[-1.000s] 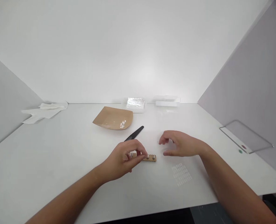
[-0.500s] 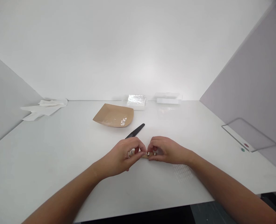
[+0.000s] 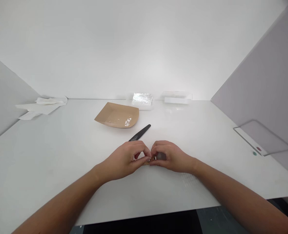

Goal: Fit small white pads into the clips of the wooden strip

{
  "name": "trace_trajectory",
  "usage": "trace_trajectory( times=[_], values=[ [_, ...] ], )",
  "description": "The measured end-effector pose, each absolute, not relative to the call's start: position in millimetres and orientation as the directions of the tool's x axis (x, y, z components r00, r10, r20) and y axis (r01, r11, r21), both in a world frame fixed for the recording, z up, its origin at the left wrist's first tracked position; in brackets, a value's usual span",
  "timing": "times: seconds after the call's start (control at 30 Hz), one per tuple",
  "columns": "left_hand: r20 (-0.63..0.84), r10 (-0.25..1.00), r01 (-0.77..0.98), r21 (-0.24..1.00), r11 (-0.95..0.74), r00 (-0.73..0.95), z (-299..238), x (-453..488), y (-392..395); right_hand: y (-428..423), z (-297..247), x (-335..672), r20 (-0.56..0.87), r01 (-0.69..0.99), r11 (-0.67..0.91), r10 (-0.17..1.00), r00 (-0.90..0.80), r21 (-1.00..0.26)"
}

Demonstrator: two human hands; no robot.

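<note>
A small tan strip [image 3: 150, 160] with metal studs lies on the white table [image 3: 61, 162], mostly hidden under my fingers. My left hand [image 3: 125, 159] pinches its left end with thumb and forefinger. My right hand [image 3: 169, 156] curls over its right end, fingertips meeting those of the left hand. A black flat tool [image 3: 139, 133] lies just behind my hands. A faint sheet of small white pieces [image 3: 189, 178] lies by my right forearm.
A brown paper tray [image 3: 117, 115] with a few white bits sits behind the tool. Clear plastic packs [image 3: 142, 98] and a white box [image 3: 176, 99] stand at the back wall. Crumpled tissues [image 3: 40, 105] lie far left. A clear stand [image 3: 263, 138] sits at right by the grey partition.
My right hand came in from the right, where it hovered open, and closed on the strip's right end beside my left hand. The view tilted slightly.
</note>
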State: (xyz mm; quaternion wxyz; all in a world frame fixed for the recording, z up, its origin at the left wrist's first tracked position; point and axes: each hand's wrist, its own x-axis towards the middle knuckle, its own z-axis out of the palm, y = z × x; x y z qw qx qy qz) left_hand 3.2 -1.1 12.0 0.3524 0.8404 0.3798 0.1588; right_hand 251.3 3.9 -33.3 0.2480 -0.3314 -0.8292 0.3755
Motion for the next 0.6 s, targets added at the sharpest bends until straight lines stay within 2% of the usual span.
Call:
trace_trajectory(
  times=[0.23, 0.6],
  values=[
    [-0.101, 0.787, 0.584, 0.728, -0.358, 0.609, 14.9, 5.0, -2.8, 2.3, -32.6, 252.2, 0.156, 0.386, 0.526, 0.721, -0.675, -0.758],
    [-0.103, 0.801, 0.586, 0.737, -0.337, 0.59, 16.8, 8.1, -4.2, 2.7, -32.6, 252.6, 0.165, 0.399, 0.556, 0.709, -0.686, -0.729]
  ],
)
